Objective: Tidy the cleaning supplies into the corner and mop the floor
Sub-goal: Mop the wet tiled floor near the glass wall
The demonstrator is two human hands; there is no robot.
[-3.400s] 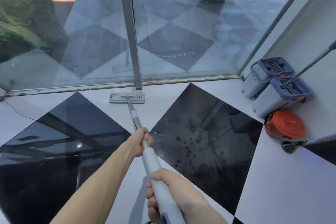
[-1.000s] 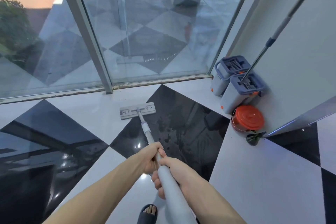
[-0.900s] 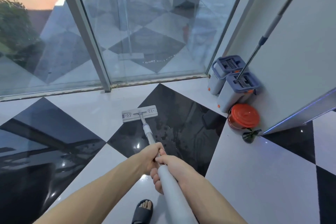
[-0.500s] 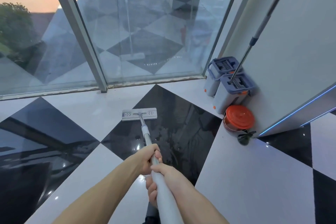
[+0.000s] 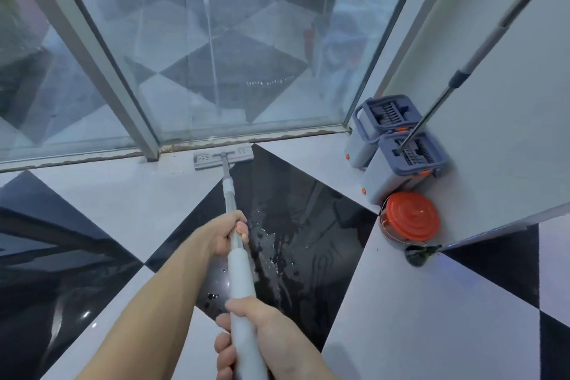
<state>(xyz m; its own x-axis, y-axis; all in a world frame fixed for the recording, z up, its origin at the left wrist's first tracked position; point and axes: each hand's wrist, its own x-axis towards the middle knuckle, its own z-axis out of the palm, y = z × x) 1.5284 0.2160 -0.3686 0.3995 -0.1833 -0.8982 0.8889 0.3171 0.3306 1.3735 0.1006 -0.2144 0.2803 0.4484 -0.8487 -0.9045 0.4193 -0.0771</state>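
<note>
At the far edge of the floor (image 5: 416, 302), right against the window sill (image 5: 92, 155), lies the flat mop head (image 5: 209, 160), straddling a white tile and the tip of a black one. Its pole (image 5: 229, 194) runs from there toward the camera, thin and metallic at the far part, thick and white nearer. The left hand (image 5: 226, 233) grips the pole just above where the white sleeve begins, fingers curled round it, thumb side up. The right hand (image 5: 265, 336) clamps the white sleeve lower down, near the bottom of the view, fingers wrapped round from the left. Both forearms reach in from the near edge.

Between the hands and to their right, the black tile (image 5: 308, 210) shows wet streaks and scattered droplets.

In the far right corner, where the glass (image 5: 231, 55) meets the wall (image 5: 509, 133), stand two grey buckets (image 5: 398, 170) with blue wringer tops, one just behind the other and touching or nearly so. A second mop pole (image 5: 462, 74) rises out of the nearer bucket's slot and leans up to the right along the wall. Just near of the buckets sits an orange lid (image 5: 411, 220) on a round container against the wall. Nearer still, at the wall's corner, is a small dark object (image 5: 418, 256); I cannot tell what it is.
</note>
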